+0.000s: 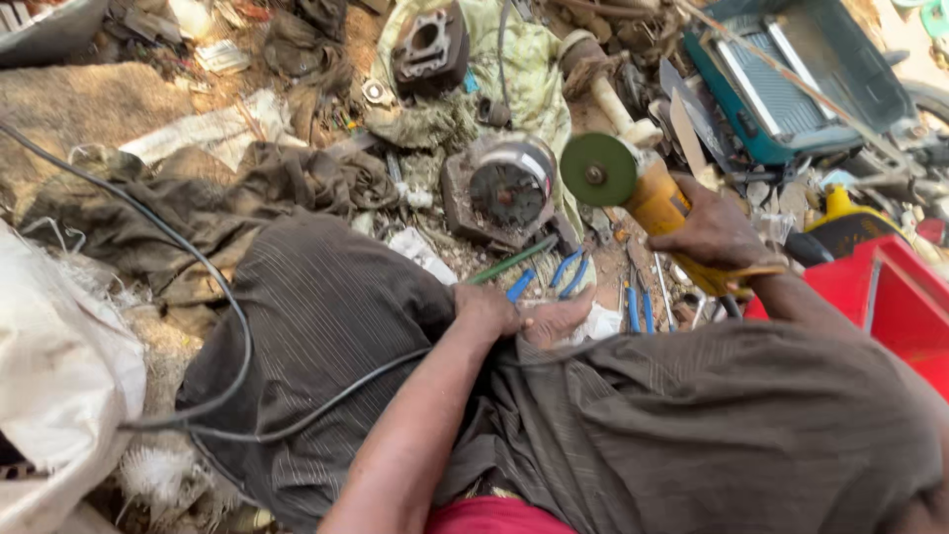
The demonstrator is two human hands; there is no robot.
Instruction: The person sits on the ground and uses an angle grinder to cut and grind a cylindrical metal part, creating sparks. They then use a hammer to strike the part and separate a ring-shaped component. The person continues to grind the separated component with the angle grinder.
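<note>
My right hand (717,232) grips the yellow body of an angle grinder (647,193), whose green disc (598,170) faces me above the cluttered ground. My left hand (486,309) reaches down between my knees with its fingers bent; whether it holds anything is hidden. A foot (560,318) lies just beside that hand. Right by it lie blue-handled pliers (568,272) and a green rod (509,262). A grey engine part with a round opening (506,188) sits just beyond, left of the disc.
A black cable (232,326) loops over my left trouser leg (326,326). A dark engine cylinder (430,47) rests on greenish cloth at the top. A teal case (791,84), a red box (895,297) and a white sack (54,366) ring the spot.
</note>
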